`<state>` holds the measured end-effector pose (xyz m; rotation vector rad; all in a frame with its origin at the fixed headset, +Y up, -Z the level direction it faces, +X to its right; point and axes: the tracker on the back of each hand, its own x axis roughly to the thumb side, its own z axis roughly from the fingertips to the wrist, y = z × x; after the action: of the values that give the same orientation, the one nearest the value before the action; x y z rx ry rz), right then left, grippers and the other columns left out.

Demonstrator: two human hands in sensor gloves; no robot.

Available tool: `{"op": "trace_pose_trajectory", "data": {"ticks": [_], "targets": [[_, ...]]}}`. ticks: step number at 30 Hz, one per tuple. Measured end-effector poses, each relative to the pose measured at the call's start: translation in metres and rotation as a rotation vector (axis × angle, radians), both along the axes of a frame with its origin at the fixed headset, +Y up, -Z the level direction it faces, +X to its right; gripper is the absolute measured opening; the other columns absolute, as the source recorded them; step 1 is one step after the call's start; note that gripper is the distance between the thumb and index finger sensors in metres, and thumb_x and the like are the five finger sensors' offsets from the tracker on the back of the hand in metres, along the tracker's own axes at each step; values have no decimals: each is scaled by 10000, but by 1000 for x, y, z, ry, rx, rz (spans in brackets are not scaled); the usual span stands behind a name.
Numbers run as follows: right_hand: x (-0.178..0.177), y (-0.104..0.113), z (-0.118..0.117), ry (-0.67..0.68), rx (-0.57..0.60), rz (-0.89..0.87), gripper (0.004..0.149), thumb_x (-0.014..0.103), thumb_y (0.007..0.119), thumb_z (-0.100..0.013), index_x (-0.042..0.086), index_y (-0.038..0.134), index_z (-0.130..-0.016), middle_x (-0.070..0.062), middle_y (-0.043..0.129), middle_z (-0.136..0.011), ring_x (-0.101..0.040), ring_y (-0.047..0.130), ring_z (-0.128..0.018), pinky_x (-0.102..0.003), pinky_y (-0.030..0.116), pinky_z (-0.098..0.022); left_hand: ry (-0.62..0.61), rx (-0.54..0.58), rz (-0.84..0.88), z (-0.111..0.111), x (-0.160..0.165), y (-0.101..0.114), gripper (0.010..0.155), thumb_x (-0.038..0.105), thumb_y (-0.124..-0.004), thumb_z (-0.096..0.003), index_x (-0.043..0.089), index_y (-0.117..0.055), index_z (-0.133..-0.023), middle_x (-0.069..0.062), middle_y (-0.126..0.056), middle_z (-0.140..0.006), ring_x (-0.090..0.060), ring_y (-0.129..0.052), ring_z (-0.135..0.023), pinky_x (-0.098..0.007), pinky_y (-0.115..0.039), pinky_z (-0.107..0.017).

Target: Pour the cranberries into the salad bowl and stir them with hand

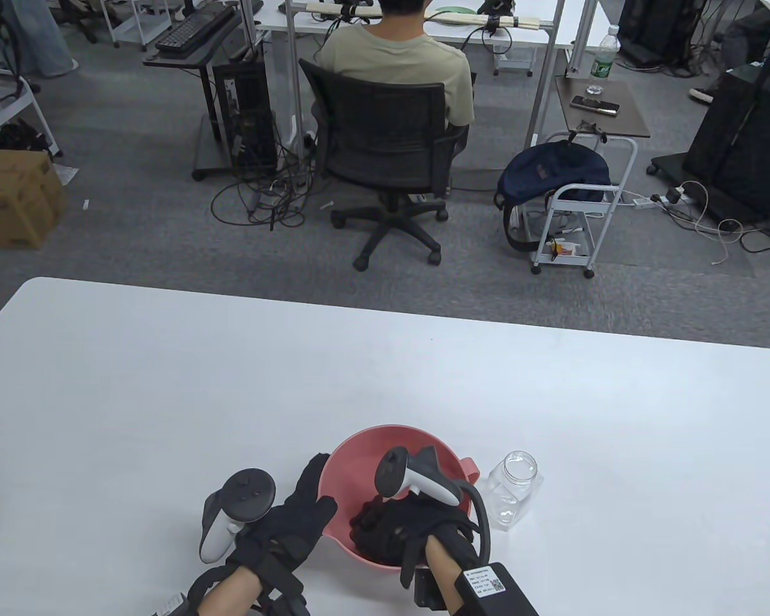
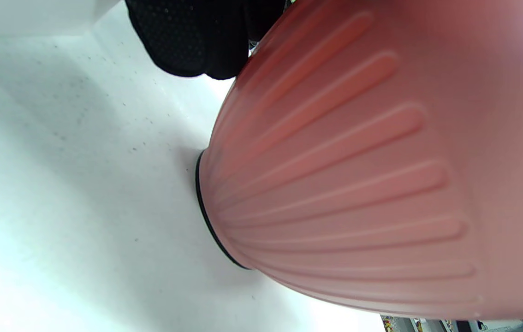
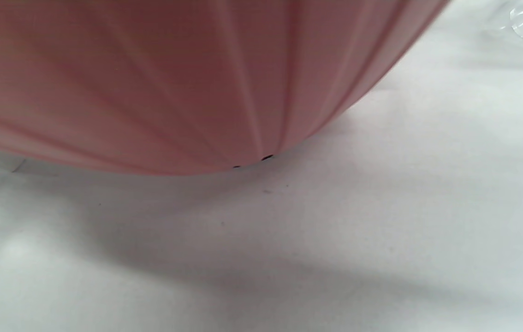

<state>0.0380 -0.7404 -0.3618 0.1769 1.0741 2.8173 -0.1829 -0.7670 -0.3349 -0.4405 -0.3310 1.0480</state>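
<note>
The left grip (image 1: 298, 513) presses straight fingers against the pink bowl's (image 1: 353, 452) outer wall; the right grip (image 1: 391, 526) reaches inside it, fingers hidden, so I cannot tell their state. The bowl stands on the white surface (image 1: 167, 398), the clear jar (image 1: 513, 491) upright just beside it.

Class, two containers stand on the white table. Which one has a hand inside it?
The pink salad bowl: the right hand reaches down into it, while the left hand rests against its outer wall. The clear jar beside it stands untouched, lid off.
</note>
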Motion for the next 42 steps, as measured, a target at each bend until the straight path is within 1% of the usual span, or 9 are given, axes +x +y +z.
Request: {"op": "trace_pose_trajectory", "data": {"ticks": [6,12,17,22,24,26,32,36,42], "targets": [[0,1,1,15,5,-21,707,814,718,-365,606,539,-1016,414,837,-1059,33,816,-1032,-339,806,-744,-3,-2,3,0,0,0,730,611,-508,-620,332,-78,-1140,-136,-377,-1242,-375,-637,-1059,-442,-679,-748],[-1,1,0,23,-5,-17,726,821,727,-351,705,426,-1001,492,666,-1137,101,631,-1142,-364,740,-802,-6,-21,9,-2,0,-1,731,611,-508,-620,334,-77,-1141,-135,-377,-1243,-377,-637,-1059,-443,-676,-750],[1,0,0,-4,-17,-13,775,885,693,-337,754,277,-978,422,467,-1203,-5,488,-1181,-381,719,-809,-8,-20,9,-1,0,-2,732,611,-508,-620,335,-75,-1141,-134,-375,-1244,-378,-635,-1060,-443,-677,-749],[3,0,0,-23,-21,-25,760,904,670,-356,756,279,-991,308,313,-1235,-46,463,-1179,-392,698,-808,-10,-24,10,-2,0,-2,732,612,-506,-621,335,-72,-1143,-136,-374,-1245,-380,-632,-1061,-443,-675,-750],[3,0,0,-26,-23,-14,750,895,662,-377,729,292,-1008,288,291,-1227,-59,476,-1164,-379,698,-799,-11,-28,11,-2,0,-2,731,612,-505,-621,337,-73,-1142,-132,-373,-1246,-377,-631,-1063,-443,-675,-751],[3,0,-1,-29,-31,-9,769,878,653,-407,660,285,-1046,263,277,-1224,-172,495,-1149,-372,710,-778,-8,-31,12,-2,0,-2,731,610,-507,-622,334,-77,-1144,-135,-378,-1245,-379,-635,-1060,-443,-677,-749],[4,0,-1,-50,-37,-4,885,826,639,-479,366,267,-1137,40,324,-1250,-296,591,-1062,-348,720,-745,-10,-32,12,-2,0,-1,730,611,-507,-622,335,-79,-1145,-134,-381,-1246,-379,-637,-1060,-444,-677,-749],[4,1,-1,-61,-29,-6,920,795,646,-515,214,325,-1152,-124,403,-1220,-290,727,-984,-315,781,-693,-9,-37,14,-2,0,-1,729,612,-507,-622,336,-83,-1146,-135,-383,-1246,-379,-637,-1060,-443,-678,-749],[5,3,-1,-80,-4,36,887,786,656,-522,112,555,-1090,-176,693,-1077,-126,967,-720,-156,894,-459,-9,-37,13,-3,0,-2,729,614,-507,-621,336,-86,-1147,-133,-387,-1245,-377,-641,-1059,-442,-679,-748]]}}
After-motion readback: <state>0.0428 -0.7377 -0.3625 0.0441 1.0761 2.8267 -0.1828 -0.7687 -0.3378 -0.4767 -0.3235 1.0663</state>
